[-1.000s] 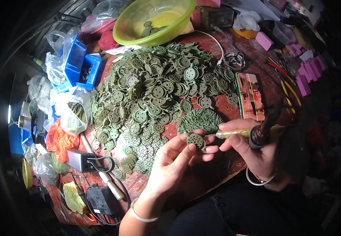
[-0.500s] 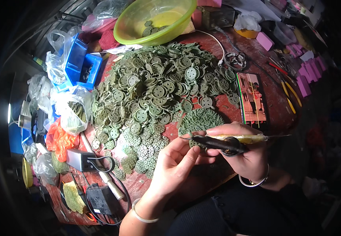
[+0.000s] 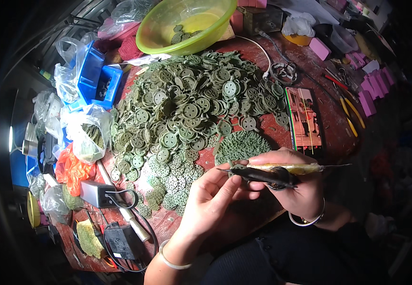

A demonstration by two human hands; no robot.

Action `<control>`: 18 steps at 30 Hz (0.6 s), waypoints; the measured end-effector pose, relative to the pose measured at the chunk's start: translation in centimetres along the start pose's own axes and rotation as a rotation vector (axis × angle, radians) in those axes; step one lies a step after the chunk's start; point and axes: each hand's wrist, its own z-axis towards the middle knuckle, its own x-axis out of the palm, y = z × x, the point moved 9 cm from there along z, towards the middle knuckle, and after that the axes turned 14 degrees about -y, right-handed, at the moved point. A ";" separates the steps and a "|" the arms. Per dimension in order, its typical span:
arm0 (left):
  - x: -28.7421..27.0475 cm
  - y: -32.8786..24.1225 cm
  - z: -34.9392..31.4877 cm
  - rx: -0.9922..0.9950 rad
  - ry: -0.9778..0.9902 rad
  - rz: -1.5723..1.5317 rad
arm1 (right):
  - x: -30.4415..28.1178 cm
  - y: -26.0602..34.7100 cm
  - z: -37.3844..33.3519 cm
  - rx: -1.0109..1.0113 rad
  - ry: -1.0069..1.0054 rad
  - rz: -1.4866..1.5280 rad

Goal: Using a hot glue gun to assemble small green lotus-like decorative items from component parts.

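Observation:
My right hand [image 3: 305,190] is closed around a pen-like tool [image 3: 267,175] with a black and yellow body, a thin metal tip toward the left and a thin wire-like end toward the right. Pinched in the fingers of my left hand [image 3: 217,194] is a small green disc, mostly covered by the tool and fingers. The tool's tip is at this disc; whether they touch I cannot tell. Just beyond my hands sits a mound of tiny green pieces [image 3: 243,145]. Past it spreads a large heap of green openwork discs [image 3: 187,109], with paler lacy discs [image 3: 175,184] at its near edge.
A yellow-green basin [image 3: 187,45] holds a few discs at the back. A phone [image 3: 304,118] showing a picture lies right, near pliers [image 3: 350,116] and pink blocks [image 3: 377,88]. Blue bins [image 3: 92,78], plastic bags [image 3: 89,137] and a black corded box [image 3: 123,241] line the left.
My hands and the tool stay almost in place. The disc in my left fingers appears slightly turned behind the tool. The picture on the phone has changed.

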 end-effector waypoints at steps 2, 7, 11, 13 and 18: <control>0.0 0.0 0.0 -0.020 0.039 -0.210 | 0.2 0.0 -0.1 0.032 0.007 0.023; 0.0 0.0 0.0 0.016 0.038 -0.175 | -0.1 -0.4 -0.3 0.107 0.015 0.023; 0.3 -0.3 0.0 0.037 0.020 -0.079 | -0.3 -0.6 -0.4 0.138 0.002 0.061; 0.1 0.0 0.0 0.028 0.011 -0.042 | -0.1 -0.1 -0.3 0.126 0.041 0.129; -0.4 -0.8 0.3 0.056 -0.060 -0.069 | -1.9 -0.5 -0.5 0.147 -0.047 0.111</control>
